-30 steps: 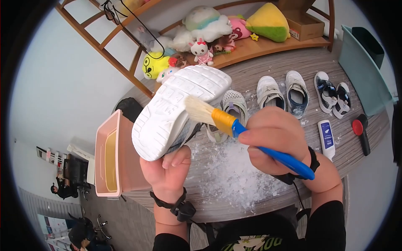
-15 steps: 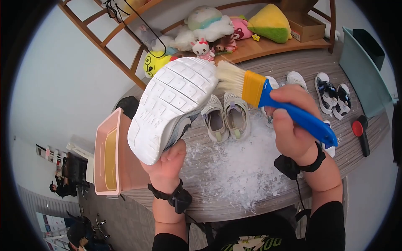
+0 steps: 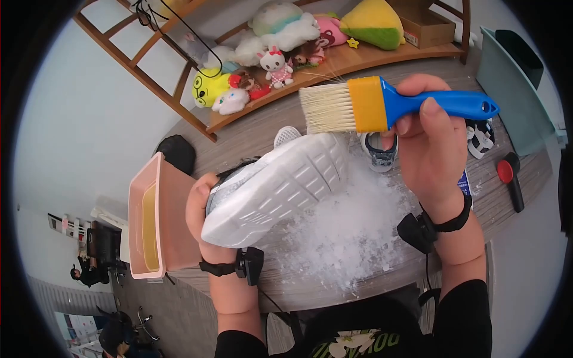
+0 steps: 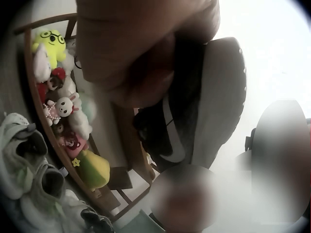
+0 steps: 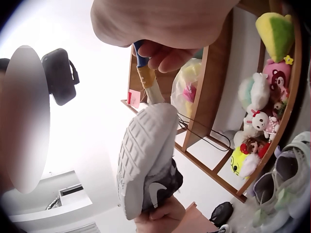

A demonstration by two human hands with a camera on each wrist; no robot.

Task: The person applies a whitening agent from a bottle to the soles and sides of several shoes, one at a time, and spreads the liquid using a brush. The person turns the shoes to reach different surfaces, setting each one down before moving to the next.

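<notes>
My left hand (image 3: 200,206) grips a sneaker (image 3: 280,191) by its heel end, with the white patterned sole turned toward the head camera. In the left wrist view the dark upper (image 4: 182,114) carries a pale swoosh. My right hand (image 3: 433,149) holds a flat paintbrush (image 3: 367,104) by its blue handle, fingers and thumb around the part near the yellow ferrule. The pale bristles (image 3: 327,107) lie right at the toe edge of the sole. Below the shoe, white powder and flakes (image 3: 346,232) are spread over the wooden table (image 3: 274,292).
Behind the held sneaker, another shoe (image 3: 287,136) and a dark-lined shoe (image 3: 381,155) partly show. Small sandals (image 3: 479,140), a black-and-red tool (image 3: 510,179) and a teal bin (image 3: 507,89) are at right. A pink bin (image 3: 179,221) stands left; plush toys (image 3: 277,62) fill the back shelf.
The brush has moved from the middle of the sole to its toe edge, rising and turning level. The sneaker has tilted over and come lower, its toe swinging right.
</notes>
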